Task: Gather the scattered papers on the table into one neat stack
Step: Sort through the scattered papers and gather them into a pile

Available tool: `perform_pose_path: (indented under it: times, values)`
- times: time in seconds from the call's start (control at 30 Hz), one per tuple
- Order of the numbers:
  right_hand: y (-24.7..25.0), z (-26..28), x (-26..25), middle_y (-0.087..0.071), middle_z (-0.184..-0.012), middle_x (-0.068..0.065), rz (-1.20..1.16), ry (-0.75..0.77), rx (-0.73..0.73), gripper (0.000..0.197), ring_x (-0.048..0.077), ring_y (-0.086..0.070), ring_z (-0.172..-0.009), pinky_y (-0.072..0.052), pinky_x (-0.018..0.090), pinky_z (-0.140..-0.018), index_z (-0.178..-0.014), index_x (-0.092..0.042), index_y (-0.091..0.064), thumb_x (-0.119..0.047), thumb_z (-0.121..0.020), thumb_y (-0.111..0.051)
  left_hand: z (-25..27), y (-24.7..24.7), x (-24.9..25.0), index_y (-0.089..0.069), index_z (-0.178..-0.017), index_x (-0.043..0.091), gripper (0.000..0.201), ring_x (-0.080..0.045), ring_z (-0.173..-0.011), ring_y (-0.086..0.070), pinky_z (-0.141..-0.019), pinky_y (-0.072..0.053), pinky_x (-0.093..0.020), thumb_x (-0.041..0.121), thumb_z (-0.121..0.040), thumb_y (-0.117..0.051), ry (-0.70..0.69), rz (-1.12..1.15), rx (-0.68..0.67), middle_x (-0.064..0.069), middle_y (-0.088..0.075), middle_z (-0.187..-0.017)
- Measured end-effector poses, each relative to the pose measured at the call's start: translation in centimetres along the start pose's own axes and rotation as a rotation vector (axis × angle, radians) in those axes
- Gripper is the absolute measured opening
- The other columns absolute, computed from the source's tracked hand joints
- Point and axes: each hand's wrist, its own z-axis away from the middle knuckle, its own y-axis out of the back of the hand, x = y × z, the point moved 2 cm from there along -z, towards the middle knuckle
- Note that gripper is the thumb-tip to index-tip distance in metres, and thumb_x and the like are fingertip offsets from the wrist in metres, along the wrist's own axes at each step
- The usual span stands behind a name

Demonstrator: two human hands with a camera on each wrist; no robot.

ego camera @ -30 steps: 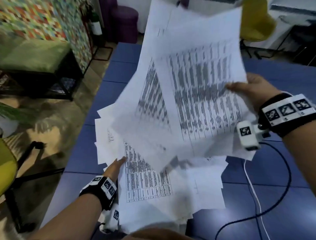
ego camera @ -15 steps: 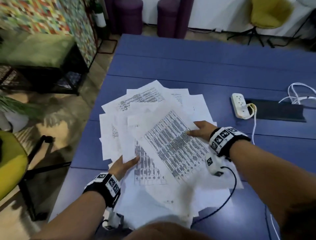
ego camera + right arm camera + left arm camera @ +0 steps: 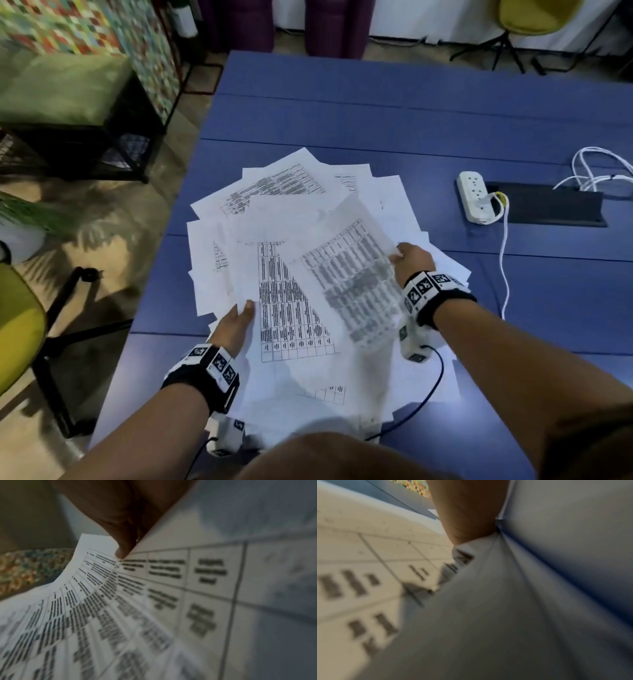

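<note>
Nearest the camera, the left hand (image 3: 234, 325) lies at the near-left border of the fanned papers (image 3: 284, 240), thumb on top of the sheets and the other fingers hidden beneath, so it seems to pin that side down as an anchor while the other hand works; in the left wrist view only a thumb (image 3: 467, 520) pressed against pale paper shows, and the rest of the grip cannot be told. Just beyond, the right hand (image 3: 412, 262) pinches the far right edge of the top printed sheet (image 3: 352, 284) between thumb and fingers; the sheet is lifted, curved and blurred, probably so it can be swung over and squared with the ones below. The right wrist view shows the thumb tip (image 3: 123, 550) clamped on that sheet (image 3: 102, 601) above its ruled table. All the papers sit in one loose, overlapping fan on the near-left part of the blue table (image 3: 376, 113), corners pointing every way, so I judge the gathering mostly done and the squaring not yet begun. Every sheet carries gridded tables of dark text, but nothing can be read; no brand shows. Farther right, well apart from the papers, a white power strip (image 3: 476, 198) with a white cable (image 3: 503, 260) lies beside a black cable slot (image 3: 555, 209).
</note>
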Motion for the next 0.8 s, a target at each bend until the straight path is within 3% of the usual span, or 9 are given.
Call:
perform_pose_path:
  times: [0.13,0.23,0.3,0.37,0.43,0.5,0.63,0.73,0.8]
  values:
    - [-2.9,2.5,-0.6,-0.053,-0.133,0.015,-0.09,-0.052,-0.189,0.038,0.032,-0.05,-0.121,-0.041,0.036,-0.097,-0.129,-0.002,-0.051,-0.025,-0.099,-0.048,-0.2,-0.2,-0.3,-0.041,-0.145,0.012,0.072,-0.028,-0.14,-0.038,-0.111,-0.031,-0.036,0.064,-0.095,-0.033,0.071,0.089,-0.025,-0.01,-0.043,-0.148]
    - [-4.9,4.5,-2.0,-0.06,-0.096,0.008,-0.145,0.007,-0.273,0.022,0.025,-0.058,-0.088,-0.042,0.03,-0.076,-0.096,-0.008,-0.058,-0.027,-0.099,-0.048,-0.3,-0.1,-0.5,-0.041,-0.146,0.016,0.098,-0.027,-0.139,-0.038,-0.115,-0.031,-0.04,0.084,-0.075,-0.044,0.012,0.114,-0.068,-0.008,-0.043,-0.15]
    - [-5.9,5.5,-2.8,-0.047,-0.074,-0.001,-0.142,0.081,-0.333,0.027,0.019,-0.048,-0.069,-0.035,0.025,-0.065,-0.077,-0.012,-0.047,-0.031,-0.097,-0.051,-0.6,-0.3,-0.6,-0.032,-0.15,0.012,0.113,-0.025,-0.141,-0.035,-0.118,-0.024,-0.039,0.076,-0.064,-0.069,-0.033,0.123,-0.07,-0.008,-0.039,-0.153]
    - [-5.9,5.5,-3.0,-0.056,-0.085,0.005,-0.219,0.111,-0.303,0.02,0.023,-0.054,-0.083,-0.037,0.023,-0.069,-0.093,-0.009,-0.054,-0.029,-0.093,-0.058,-0.8,-0.4,-1.0,-0.027,-0.15,0.006,0.093,-0.026,-0.14,-0.036,-0.115,-0.022,-0.034,0.041,-0.079,-0.076,-0.036,0.098,-0.048,-0.009,-0.04,-0.151]
    - [-4.4,4.2,-2.0,-0.059,-0.113,0.008,-0.251,0.106,-0.149,0.034,0.025,-0.056,-0.108,-0.044,0.026,-0.085,-0.115,-0.014,-0.058,-0.027,-0.086,-0.068,-0.6,-0.4,-1.1,-0.029,-0.149,0.005,0.079,-0.026,-0.138,-0.038,-0.114,-0.023,-0.032,0.027,-0.087,-0.072,-0.043,0.072,-0.034,-0.008,-0.042,-0.149]
    - [-2.5,2.4,0.0,-0.047,-0.133,0.003,-0.002,0.106,-0.067,0.063,0.025,-0.043,-0.125,-0.042,0.042,-0.098,-0.131,-0.026,-0.047,-0.036,-0.076,-0.076,-0.7,-0.4,-1.1,-0.032,-0.149,0.007,0.079,-0.025,-0.136,-0.041,-0.116,-0.024,-0.035,0.029,-0.084,-0.073,-0.033,0.105,-0.035,-0.006,-0.044,-0.148]
    - [-0.4,0.2,3.2,-0.031,-0.146,-0.004,0.351,0.179,-0.231,0.111,0.027,-0.028,-0.135,-0.032,0.055,-0.102,-0.144,-0.039,-0.023,-0.054,-0.053,-0.085,-0.9,-0.5,-0.9,-0.039,-0.144,0.005,0.065,-0.023,-0.133,-0.044,-0.108,-0.027,-0.026,0.024,-0.089,-0.069,-0.012,0.148,-0.007,-0.003,-0.051,-0.14]
    - [-0.3,-0.6,3.3,-0.041,-0.136,-0.003,0.489,0.226,-0.22,0.106,0.025,-0.031,-0.13,-0.033,0.053,-0.099,-0.137,-0.04,-0.032,-0.064,-0.047,-0.083,-0.7,-0.5,-0.9,-0.037,-0.148,0.01,0.097,-0.022,-0.136,-0.041,-0.115,-0.025,-0.033,0.055,-0.072,-0.077,-0.035,0.125,0.0,0.0,-0.048,-0.145]
    - [-0.5,-1.0,2.9,-0.049,-0.124,-0.003,0.53,0.227,-0.227,0.09,0.024,-0.037,-0.125,-0.034,0.049,-0.096,-0.126,-0.036,-0.042,-0.065,-0.05,-0.08,-0.7,-0.3,-0.9,-0.039,-0.146,0.011,0.095,-0.022,-0.135,-0.042,-0.115,-0.025,-0.033,0.057,-0.071,-0.076,-0.038,0.106,-0.002,-0.002,-0.049,-0.145]
